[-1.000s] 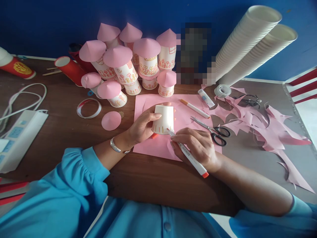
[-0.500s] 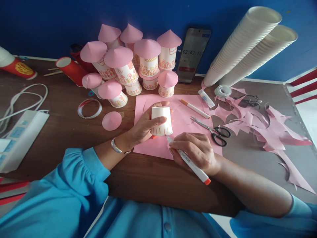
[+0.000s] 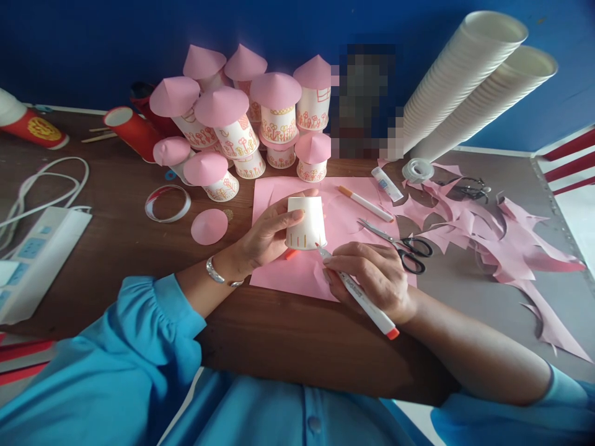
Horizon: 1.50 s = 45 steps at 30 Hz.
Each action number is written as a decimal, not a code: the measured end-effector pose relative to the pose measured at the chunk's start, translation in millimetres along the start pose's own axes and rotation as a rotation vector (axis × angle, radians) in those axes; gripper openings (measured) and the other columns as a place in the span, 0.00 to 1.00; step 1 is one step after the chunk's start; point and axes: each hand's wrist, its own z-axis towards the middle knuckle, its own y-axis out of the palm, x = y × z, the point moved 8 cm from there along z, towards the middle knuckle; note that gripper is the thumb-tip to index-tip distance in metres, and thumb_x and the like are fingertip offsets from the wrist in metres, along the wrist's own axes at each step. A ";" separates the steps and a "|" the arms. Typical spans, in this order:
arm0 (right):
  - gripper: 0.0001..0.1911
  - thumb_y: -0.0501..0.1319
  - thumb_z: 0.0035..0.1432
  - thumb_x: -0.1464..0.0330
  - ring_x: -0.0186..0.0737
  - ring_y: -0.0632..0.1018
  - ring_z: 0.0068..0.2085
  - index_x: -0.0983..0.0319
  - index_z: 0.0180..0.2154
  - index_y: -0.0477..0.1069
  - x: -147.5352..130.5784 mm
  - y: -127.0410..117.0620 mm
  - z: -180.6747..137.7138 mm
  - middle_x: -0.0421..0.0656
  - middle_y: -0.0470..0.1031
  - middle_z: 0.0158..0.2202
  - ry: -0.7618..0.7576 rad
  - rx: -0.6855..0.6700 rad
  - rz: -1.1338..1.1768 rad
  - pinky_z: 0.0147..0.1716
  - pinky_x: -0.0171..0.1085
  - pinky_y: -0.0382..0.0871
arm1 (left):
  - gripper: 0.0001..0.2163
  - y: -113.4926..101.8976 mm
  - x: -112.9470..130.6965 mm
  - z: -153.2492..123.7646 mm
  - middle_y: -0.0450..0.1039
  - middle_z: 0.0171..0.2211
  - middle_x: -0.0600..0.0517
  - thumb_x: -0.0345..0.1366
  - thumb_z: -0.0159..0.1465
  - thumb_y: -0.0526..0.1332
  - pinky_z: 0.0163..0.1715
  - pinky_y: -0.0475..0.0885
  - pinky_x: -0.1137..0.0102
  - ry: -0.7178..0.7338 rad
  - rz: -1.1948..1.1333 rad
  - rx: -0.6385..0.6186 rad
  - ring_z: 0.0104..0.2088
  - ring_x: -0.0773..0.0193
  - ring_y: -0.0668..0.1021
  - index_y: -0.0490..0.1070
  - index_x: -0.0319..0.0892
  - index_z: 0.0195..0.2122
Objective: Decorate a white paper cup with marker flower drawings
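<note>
- Blue wall [image 3: 93, 43] fills the top of the frame, behind a dark brown table [image 3: 116, 254] that meets a grey surface [image 3: 465, 310] at right.
- Far left, a white power strip [image 3: 51, 260] lies with its cable [image 3: 69, 160] looped above it.
- From upper left to upper centre, clustered cups [image 3: 239, 137] wear pink cone roofs and carry reddish and orange flower drawings; these look finished, as far as their visible sides show.
- Left of centre, a pink cone [image 3: 209, 227] lies on the wood (seen from above, so its height is hard to judge).
- At centre, the left hand [image 3: 272, 232] is curled around a white paper cup [image 3: 305, 226], thumb across its near side, holding it upside down above a pink sheet [image 3: 269, 272].
- That cup seems barely begun: a few short strokes stand near its rim, while the rest of its visible side is bare and its top has no cone.
- Right of centre, the right hand [image 3: 372, 275] grips a white marker [image 3: 365, 303] like a pen, tip at the cup's lower edge; contact cannot be told.
- Farther right come scissors [image 3: 396, 242], then scattered pink offcuts [image 3: 506, 241].
- Upper right, two tall cup stacks [image 3: 465, 83] slant before the wall.
</note>
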 end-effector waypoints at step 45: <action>0.10 0.64 0.65 0.78 0.35 0.79 0.28 0.61 0.45 0.70 -4.7 0.0 -1.4 0.38 0.77 0.30 -0.026 -0.002 0.027 0.26 0.34 0.75 | 0.35 0.1 -2.4 0.6 0.80 0.56 0.38 0.46 0.62 0.63 0.14 0.64 0.73 -0.023 0.023 -0.003 0.38 0.53 0.83 0.67 0.40 0.70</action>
